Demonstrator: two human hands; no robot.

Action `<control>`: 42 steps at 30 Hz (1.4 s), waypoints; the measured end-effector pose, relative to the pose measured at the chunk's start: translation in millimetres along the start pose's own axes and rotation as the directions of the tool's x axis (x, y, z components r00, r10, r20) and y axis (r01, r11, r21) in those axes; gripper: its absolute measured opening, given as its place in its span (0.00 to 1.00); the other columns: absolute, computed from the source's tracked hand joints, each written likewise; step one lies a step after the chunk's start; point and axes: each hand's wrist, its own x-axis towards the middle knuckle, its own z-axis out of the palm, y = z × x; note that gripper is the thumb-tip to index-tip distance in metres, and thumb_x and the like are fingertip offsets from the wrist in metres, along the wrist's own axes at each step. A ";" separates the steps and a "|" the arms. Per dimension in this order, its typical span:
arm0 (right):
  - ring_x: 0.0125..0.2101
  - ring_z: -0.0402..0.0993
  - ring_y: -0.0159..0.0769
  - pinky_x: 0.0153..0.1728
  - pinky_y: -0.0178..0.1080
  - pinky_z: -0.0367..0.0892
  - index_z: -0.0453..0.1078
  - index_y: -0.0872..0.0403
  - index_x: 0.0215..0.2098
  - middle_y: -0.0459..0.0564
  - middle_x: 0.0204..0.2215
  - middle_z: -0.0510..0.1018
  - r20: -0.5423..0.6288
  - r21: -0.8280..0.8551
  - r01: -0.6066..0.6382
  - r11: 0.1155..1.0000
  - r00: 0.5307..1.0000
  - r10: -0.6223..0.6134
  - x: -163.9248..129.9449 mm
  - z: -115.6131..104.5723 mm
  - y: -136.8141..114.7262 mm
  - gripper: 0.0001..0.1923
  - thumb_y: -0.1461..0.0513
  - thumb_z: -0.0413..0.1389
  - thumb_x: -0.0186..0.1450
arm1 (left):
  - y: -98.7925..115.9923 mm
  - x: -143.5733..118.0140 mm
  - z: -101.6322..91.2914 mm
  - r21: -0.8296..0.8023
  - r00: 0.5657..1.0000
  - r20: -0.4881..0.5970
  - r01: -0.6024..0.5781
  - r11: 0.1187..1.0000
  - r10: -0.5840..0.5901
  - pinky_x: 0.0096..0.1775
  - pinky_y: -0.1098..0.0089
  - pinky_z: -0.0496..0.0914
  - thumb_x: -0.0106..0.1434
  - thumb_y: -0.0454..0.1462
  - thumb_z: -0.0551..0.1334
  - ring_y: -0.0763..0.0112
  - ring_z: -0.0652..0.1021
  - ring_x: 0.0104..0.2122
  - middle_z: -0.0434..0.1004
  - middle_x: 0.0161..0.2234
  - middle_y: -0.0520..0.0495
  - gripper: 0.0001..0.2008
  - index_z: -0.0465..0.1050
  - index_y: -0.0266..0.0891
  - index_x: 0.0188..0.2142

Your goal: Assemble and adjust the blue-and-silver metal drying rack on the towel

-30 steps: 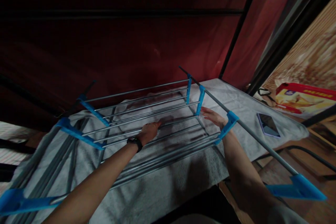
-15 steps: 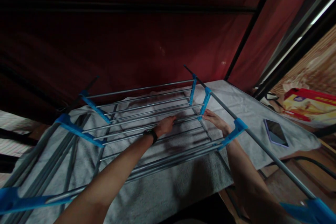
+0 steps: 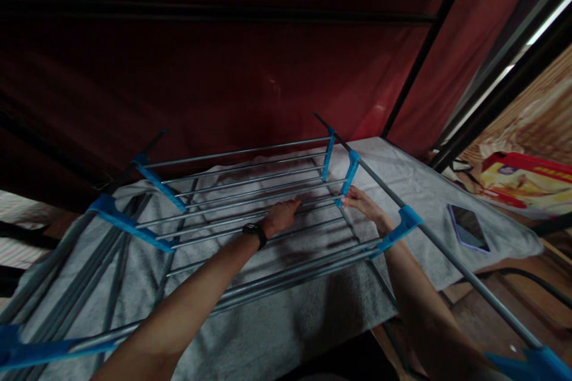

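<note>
Our left hand (image 3: 280, 217), with a watch (image 3: 254, 233) on the wrist, lies flat on the rods (image 3: 232, 205) of the rack (image 3: 250, 190), fingers stretched out and gripping nothing; the palm presses on a middle rod, just short of the far blue bracket (image 3: 349, 175). Left of that hand the rods run to two more blue brackets (image 3: 129, 223), and under it all the grey towel (image 3: 268, 333) covers the table.

Our right hand (image 3: 364, 202) sits just right of the left one. Its fingertips (image 3: 347, 196) touch the foot of the far bracket, where the rods plug in; the fingers look loosely curled, but we cannot tell whether they pinch the bracket or only rest on it. Just nearer than this hand another blue bracket (image 3: 402, 225) clips onto the long side tube (image 3: 447, 256). Further right a phone (image 3: 468, 227) lies flat on the towel, apart from the rack, and beyond it is a red box (image 3: 527, 178).

We judge the weak spot to be the rod ends. If our left hand bears down while the right pulls the bracket outward, a rod could spring out of its socket, or a fingertip could get nipped between rod and plastic. The rack rests on soft towel, so a sideways shove could slide the whole frame right, toward the phone. The light is dim, and a half-seated rod would be easy to miss.
</note>
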 end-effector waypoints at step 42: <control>0.47 0.76 0.47 0.55 0.51 0.68 0.78 0.48 0.42 0.49 0.43 0.82 -0.031 0.143 -0.063 0.988 0.997 0.068 3.3 4.7 5.8 0.23 0.47 0.70 0.53 | 92.5 100.9 11.5 -0.108 0.996 -0.067 -0.063 0.992 0.055 0.50 0.64 0.72 0.72 0.39 0.51 0.59 0.80 0.49 0.82 0.47 0.43 0.15 0.75 0.42 0.48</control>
